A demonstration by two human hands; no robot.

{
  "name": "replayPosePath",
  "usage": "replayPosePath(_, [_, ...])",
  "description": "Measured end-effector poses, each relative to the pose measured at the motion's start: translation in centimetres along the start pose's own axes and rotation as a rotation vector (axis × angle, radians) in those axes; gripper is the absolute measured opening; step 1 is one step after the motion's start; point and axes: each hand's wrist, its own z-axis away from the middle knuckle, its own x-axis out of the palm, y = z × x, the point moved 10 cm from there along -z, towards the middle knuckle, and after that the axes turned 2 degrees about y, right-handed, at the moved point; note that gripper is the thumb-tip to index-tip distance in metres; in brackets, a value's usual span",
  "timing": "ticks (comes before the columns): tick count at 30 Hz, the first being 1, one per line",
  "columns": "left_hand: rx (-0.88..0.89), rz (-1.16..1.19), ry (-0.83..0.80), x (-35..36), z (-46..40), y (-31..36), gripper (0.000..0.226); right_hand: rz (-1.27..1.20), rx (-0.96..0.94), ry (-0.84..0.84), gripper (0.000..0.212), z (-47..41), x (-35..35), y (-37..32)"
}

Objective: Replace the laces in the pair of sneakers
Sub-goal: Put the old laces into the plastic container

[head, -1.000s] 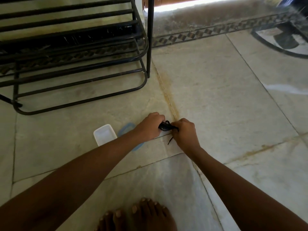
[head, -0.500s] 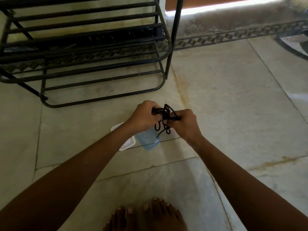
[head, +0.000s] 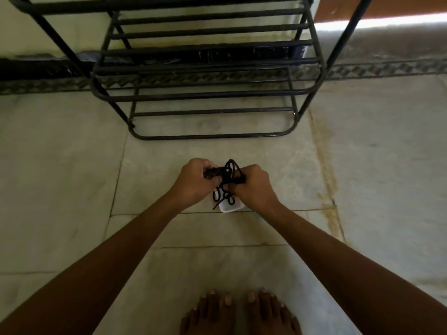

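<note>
Both hands meet at mid-frame: my left hand [head: 193,181] curls around a bundled black lace [head: 226,180], my right hand [head: 254,187] pinches its other side. Loose loops dangle over a white container [head: 231,206], mostly hidden behind my wrists. My fingertips are out of sight. A black metal rack [head: 205,93] fills the upper frame.

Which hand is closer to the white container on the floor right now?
Right. The right hand sits directly above the white container, overlapping its right edge in view. The left hand sits up and to its left. Both grip the black lace.
</note>
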Motion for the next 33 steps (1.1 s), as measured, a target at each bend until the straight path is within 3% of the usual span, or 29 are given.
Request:
replayPosePath(6, [-0.062,-0.048,0.130,-0.1,1.4,-2.4,0.015,0.351,-0.133,-0.069,0.013,1.0,2.4,-2.0])
replayPosePath(13, [-0.059,-0.034,0.178,-0.1,1.7,-2.9,0.012,0.370,-0.237,0.060,0.016,2.4,1.1,-2.2])
replayPosePath(16, [-0.042,-0.041,0.184,0.0,1.9,-2.7,0.015,0.638,-0.332,0.047,0.014,2.6,2.3,-1.6])
replayPosePath(19, [-0.003,-0.053,0.205,0.0,2.2,-2.0,0.021,0.820,-0.454,0.170,0.018,2.9,3.0,-1.8])
replayPosePath(22, [-0.005,-0.017,0.220,0.0,2.5,-2.1,0.025,0.829,-0.458,0.219,0.018,2.7,3.4,-1.7])
replayPosePath(27, [0.095,-0.020,0.250,-0.1,3.1,-1.4,0.020,0.862,-0.369,0.099,0.024,1.9,4.4,-0.4])
replayPosePath(33, [0.337,-0.159,0.242,1.0,3.0,0.4,0.015,0.582,-0.390,-0.082,0.026,2.1,3.3,0.0])
